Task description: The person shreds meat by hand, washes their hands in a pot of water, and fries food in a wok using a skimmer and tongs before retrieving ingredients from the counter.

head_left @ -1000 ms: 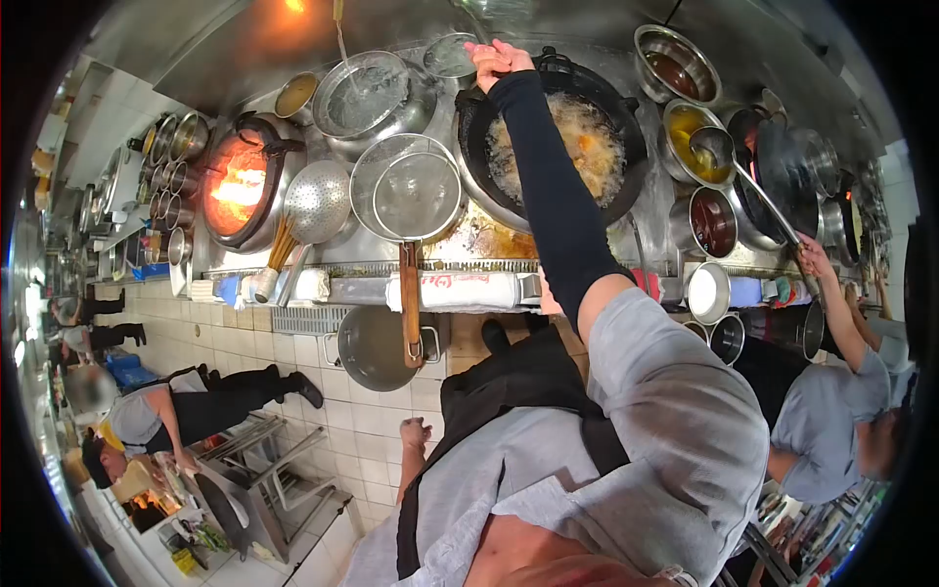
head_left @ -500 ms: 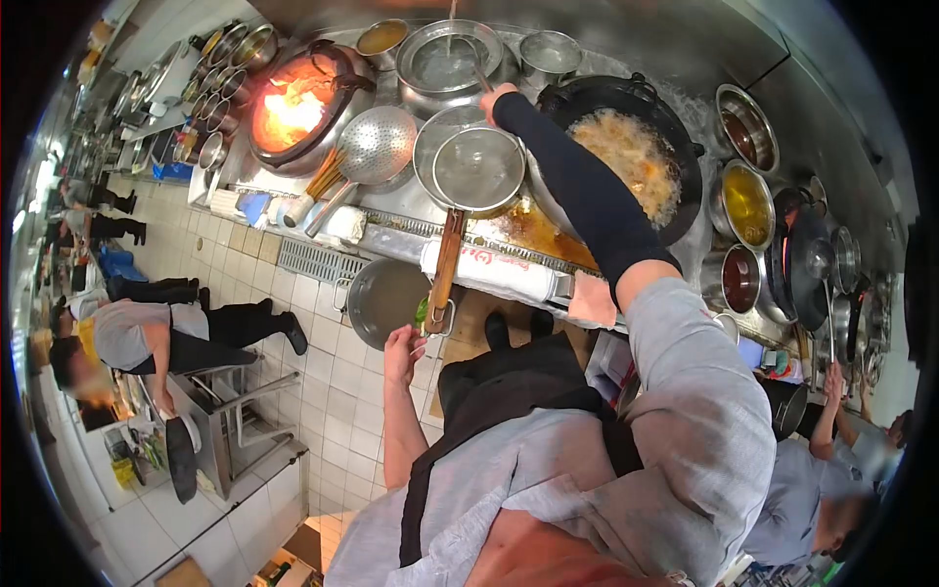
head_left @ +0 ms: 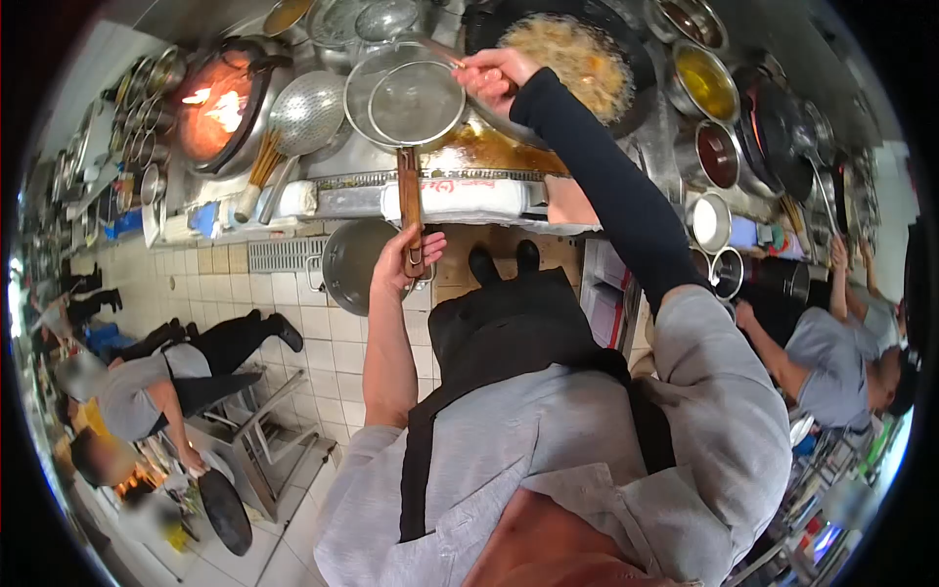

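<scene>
My left hand (head_left: 407, 258) is at the lower end of the wooden handle (head_left: 410, 201) of a round mesh strainer (head_left: 416, 106). Its thumb lies left of the handle and the fingertips come out on the right, so it is closed round it. The strainer's head rests over a metal bowl on the stove counter. Up and to the right, my right hand (head_left: 497, 78) grips the thin handle of a metal ladle (head_left: 387, 20), whose round head is above and left of the strainer. A black wok (head_left: 641, 83) of bubbling oil with food is right of that hand.
Flames rise in a burner (head_left: 217, 112) at the left, beside a perforated skimmer (head_left: 308, 112). A pot of yellow liquid (head_left: 706, 86) and a pot of dark red sauce (head_left: 719, 157) stand at the right. A grey pot (head_left: 344, 269) is below the counter. Co-workers are on both sides.
My left hand has moved up and closed on the strainer's wooden handle; the green piece by it no longer shows. My right hand has drawn back nearer the strainer with the ladle. The view has shifted.
</scene>
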{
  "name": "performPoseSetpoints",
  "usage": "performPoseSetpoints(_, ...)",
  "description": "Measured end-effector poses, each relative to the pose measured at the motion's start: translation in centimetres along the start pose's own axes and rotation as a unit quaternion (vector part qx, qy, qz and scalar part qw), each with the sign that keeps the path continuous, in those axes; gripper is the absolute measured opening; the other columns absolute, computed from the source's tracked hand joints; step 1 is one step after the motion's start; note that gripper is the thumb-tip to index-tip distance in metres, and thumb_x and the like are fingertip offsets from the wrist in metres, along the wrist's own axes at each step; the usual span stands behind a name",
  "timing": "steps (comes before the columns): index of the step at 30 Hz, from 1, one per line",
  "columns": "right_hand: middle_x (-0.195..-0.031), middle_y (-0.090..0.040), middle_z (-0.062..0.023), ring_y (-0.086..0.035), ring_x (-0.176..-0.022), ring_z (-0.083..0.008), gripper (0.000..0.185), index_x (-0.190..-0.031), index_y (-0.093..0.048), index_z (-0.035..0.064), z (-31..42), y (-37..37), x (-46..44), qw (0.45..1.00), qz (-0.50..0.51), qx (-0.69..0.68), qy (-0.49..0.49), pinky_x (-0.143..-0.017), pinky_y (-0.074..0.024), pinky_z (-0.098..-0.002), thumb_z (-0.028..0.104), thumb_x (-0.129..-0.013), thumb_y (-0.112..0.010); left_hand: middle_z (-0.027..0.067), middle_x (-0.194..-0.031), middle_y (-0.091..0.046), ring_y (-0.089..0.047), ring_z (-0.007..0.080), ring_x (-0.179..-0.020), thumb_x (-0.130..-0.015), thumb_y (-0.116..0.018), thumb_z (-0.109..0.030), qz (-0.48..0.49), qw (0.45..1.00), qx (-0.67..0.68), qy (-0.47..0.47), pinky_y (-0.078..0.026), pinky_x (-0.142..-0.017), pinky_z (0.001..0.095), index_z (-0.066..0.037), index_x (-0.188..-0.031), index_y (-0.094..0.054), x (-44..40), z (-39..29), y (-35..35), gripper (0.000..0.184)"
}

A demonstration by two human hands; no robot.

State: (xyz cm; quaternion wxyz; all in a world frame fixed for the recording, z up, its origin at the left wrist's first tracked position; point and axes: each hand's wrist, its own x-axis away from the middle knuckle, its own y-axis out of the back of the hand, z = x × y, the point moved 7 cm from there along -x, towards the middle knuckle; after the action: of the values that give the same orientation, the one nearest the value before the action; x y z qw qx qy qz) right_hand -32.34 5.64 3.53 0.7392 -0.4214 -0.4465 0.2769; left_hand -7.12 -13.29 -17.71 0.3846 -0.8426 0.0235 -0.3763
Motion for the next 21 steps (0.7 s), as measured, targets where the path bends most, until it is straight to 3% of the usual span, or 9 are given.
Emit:
performPoseSetpoints(1,-0.069,-0.045,0.0001,-0.038,-0.047,-0.0009,0.016,-0.091,-0.044,-0.0019,-0.6,-0.6,2.0,1.0,-0.013,0.005,0.009,-0.034,-0.031,-0.0157,0.009,-0.095,-0.055,0.03,-0.114,-0.063,-0.069,0.0344,-0.094,-0.096,-0.062,-0.032,-0.034,0.999,-0.005,0.001,-0.059,-0.082,0.0424,0.003,-0.118,-0.05,0.1,-0.6,-1.2,0.043)
performPoseSetpoints(3,-0.07,-0.045,0.0007,-0.039,-0.048,0.0,0.017,-0.088,-0.045,-0.0013,-2.6,-0.4,5.6,1.0,-0.011,0.002,0.004,-0.034,-0.0309,-0.0149,0.01,-0.095,-0.054,0.0253,-0.1,-0.067,-0.069,0.0304,-0.085,-0.094,-0.064,-0.034,-0.052,0.993,-0.093,0.04,-0.059,-0.077,0.0412,0.002,-0.117,-0.052,-1.2,-1.2,0.1,0.044)
performPoseSetpoints(4,-0.07,-0.045,0.0008,-0.039,-0.048,0.0003,0.017,-0.087,-0.045,-0.0011,-3.4,-0.1,7.2,1.0,-0.008,0.019,0.007,-0.034,-0.031,-0.0148,0.011,-0.096,-0.054,0.0203,-0.088,-0.067,-0.068,0.0271,-0.073,-0.093,-0.066,-0.036,-0.073,0.993,-0.072,0.064,-0.059,-0.067,0.0393,0.001,-0.113,-0.055,-1.2,-1.7,-1.2,0.044)
performPoseSetpoints(6,-0.069,-0.044,0.0018,-0.038,-0.048,0.0008,0.018,-0.084,-0.046,-0.0004,-5.4,0.1,10.8,1.0,-0.019,0.02,-0.003,-0.034,-0.0293,-0.015,0.011,-0.096,-0.052,0.0165,-0.084,-0.066,-0.063,0.0222,-0.063,-0.094,-0.064,-0.029,-0.122,0.982,-0.137,0.042,-0.054,-0.053,0.0318,0.002,-0.109,-0.056,-0.9,-3.0,-3.2,0.035)
performPoseSetpoints(7,-0.069,-0.044,0.0021,-0.037,-0.048,0.0008,0.017,-0.083,-0.046,0.001,-6.0,-0.1,13.1,0.996,-0.063,0.053,0.038,-0.034,-0.0276,-0.0156,0.01,-0.096,-0.052,0.0152,-0.082,-0.065,-0.06,0.0191,-0.057,-0.095,-0.063,-0.025,-0.14,0.972,-0.186,0.014,-0.05,-0.047,0.0286,0.002,-0.108,-0.056,-1.2,-3.5,-3.5,0.031)
performPoseSetpoints(9,-0.072,-0.047,0.0,-0.036,-0.048,0.0005,0.013,-0.088,-0.049,-0.001,-8.0,1.5,16.3,0.999,-0.02,0.029,0.02,-0.033,-0.0266,-0.0164,0.009,-0.096,-0.052,0.0124,-0.077,-0.061,-0.051,0.0133,-0.052,-0.096,-0.06,-0.018,-0.112,0.982,-0.129,-0.074,-0.041,-0.044,0.0253,0.002,-0.103,-0.055,-1.2,-4.3,-3.0,0.022)
performPoseSetpoints(11,-0.081,-0.05,-0.0025,-0.037,-0.047,0.0005,0.025,-0.115,-0.047,-0.0066,-9.9,2.6,20.5,0.996,-0.076,0.033,0.038,-0.031,-0.0268,-0.0161,0.011,-0.098,-0.052,0.0103,-0.076,-0.057,-0.045,0.0107,-0.051,-0.094,-0.059,-0.013,-0.083,0.982,-0.105,-0.132,-0.038,-0.043,0.0246,0.001,-0.1,-0.053,0.7,-4.8,-6.2,0.016)
performPoseSetpoints(13,-0.08,-0.05,-0.0028,-0.037,-0.049,-0.0003,0.021,-0.11,-0.05,-0.0048,-12.0,3.3,24.3,0.997,-0.065,0.006,0.036,-0.033,-0.0253,-0.0174,0.011,-0.097,-0.053,0.0101,-0.077,-0.055,-0.044,0.0108,-0.052,-0.094,-0.059,-0.013,-0.093,0.982,-0.079,-0.143,-0.037,-0.044,0.0244,0.0,-0.1,-0.052,2.5,-4.1,-7.6,0.016)
performPoseSetpoints(21,-0.079,-0.048,-0.0034,-0.036,-0.047,-0.0012,0.028,-0.121,-0.052,-0.0045,-17.0,5.3,39.5,0.99,-0.089,-0.07,0.086,-0.03,-0.0271,-0.0182,0.013,-0.099,-0.05,0.0074,-0.074,-0.052,-0.042,0.0082,-0.051,-0.092,-0.061,-0.006,-0.109,0.967,-0.102,-0.204,-0.034,-0.041,0.0223,0.001,-0.095,-0.051,9.6,-3.1,-12.7,0.012)
